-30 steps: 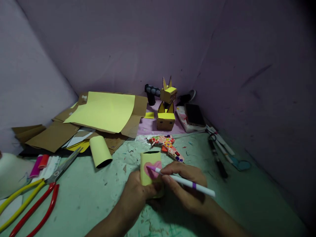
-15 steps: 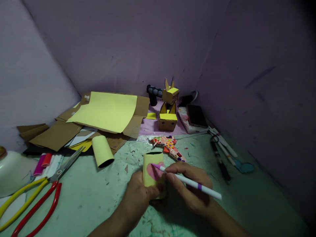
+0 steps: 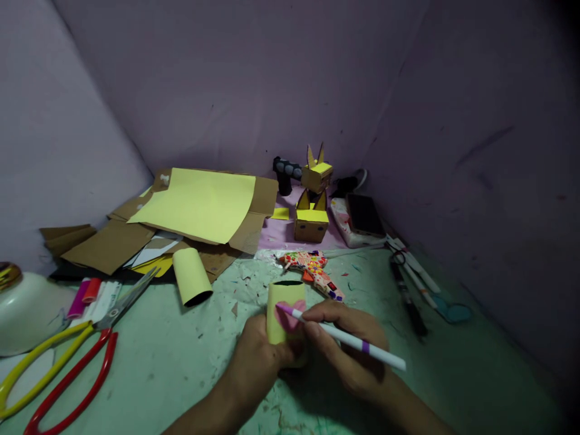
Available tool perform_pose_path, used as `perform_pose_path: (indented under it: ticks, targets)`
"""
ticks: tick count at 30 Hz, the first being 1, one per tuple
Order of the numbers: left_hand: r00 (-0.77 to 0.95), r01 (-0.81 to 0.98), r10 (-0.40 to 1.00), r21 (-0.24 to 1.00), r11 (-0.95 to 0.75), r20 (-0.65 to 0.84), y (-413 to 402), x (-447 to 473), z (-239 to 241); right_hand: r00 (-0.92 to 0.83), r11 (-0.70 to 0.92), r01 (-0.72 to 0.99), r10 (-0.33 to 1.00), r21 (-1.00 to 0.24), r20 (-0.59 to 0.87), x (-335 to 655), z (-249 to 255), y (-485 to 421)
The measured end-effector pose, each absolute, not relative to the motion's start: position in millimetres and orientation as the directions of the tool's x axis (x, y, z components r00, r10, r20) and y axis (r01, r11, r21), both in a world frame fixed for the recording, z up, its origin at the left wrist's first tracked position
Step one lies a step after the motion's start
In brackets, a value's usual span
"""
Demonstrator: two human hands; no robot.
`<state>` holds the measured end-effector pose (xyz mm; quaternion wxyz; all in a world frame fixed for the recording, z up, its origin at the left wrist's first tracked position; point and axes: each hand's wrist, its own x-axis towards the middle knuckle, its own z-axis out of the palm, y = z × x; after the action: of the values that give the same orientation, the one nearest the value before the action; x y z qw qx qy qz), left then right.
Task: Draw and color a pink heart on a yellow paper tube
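Observation:
My left hand (image 3: 257, 356) is wrapped round the lower part of a pale yellow paper tube (image 3: 277, 293), which stands upright with its open end on top. A pink heart (image 3: 290, 323) shows on the tube's front. In my right hand (image 3: 348, 344) is a white marker with a purple band (image 3: 378, 352), gripped between thumb and fingers. The marker's purple tip lies at the heart's upper left edge. Behind the tube a floral-patterned glue gun-like piece (image 3: 308, 263) lies on the green table. A second yellow tube (image 3: 190, 275) rests tilted to the left.
Scissors (image 3: 109, 320) with yellow and red handles lie at left, beside several markers (image 3: 97, 296) and a white rounded object (image 3: 31, 314). Yellow paper (image 3: 199, 205) covers cardboard behind. Small cardboard boxes with ears (image 3: 311, 226), a phone (image 3: 365, 214) and a black pen-like tool (image 3: 408, 302) are farther right.
The whole view has shifted slightly, so things appear a little further right. The marker tip has stayed at the heart's left side, and both hands keep their holds.

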<state>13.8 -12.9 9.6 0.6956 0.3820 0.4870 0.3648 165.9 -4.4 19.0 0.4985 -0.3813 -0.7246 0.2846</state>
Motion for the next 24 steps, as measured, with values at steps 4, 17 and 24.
perform_pose_path:
  ticks: [4, 17, 24]
  targets:
    - [0.258, -0.11, 0.881, 0.894, 0.434, -0.396, -12.3, 13.8, 12.2, -0.217, 0.548, 0.273, 0.836, -0.791, 0.504, 165.9, 19.3, -4.5]
    - [0.264, -0.111, 0.881, 0.895, 0.431, -0.392, -12.0, 12.0, 6.0, -0.159, 0.543, 0.323, 0.839, -0.775, 0.521, 168.1, 17.7, -4.2]
    - [0.265, -0.058, 0.88, 0.904, 0.424, -0.395, -11.9, 11.7, 6.3, -0.194, 0.542, 0.338, 0.84, -0.769, 0.506, 168.0, 18.9, -4.7]
